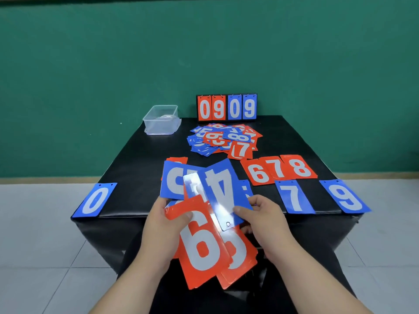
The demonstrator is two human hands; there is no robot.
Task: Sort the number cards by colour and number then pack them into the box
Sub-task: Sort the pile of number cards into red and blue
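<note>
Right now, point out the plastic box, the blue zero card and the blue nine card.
plastic box point(159, 130): head view, on its front wall.
blue zero card point(95, 200): head view, on the white digit.
blue nine card point(344, 197): head view, on the white digit.

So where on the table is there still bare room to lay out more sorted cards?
Bare black table lies between the clear box, the mixed pile and the blue 0. A narrow gap separates the blue 7 and blue 9. The centre front, under the fanned cards in both hands, is crowded.
</note>
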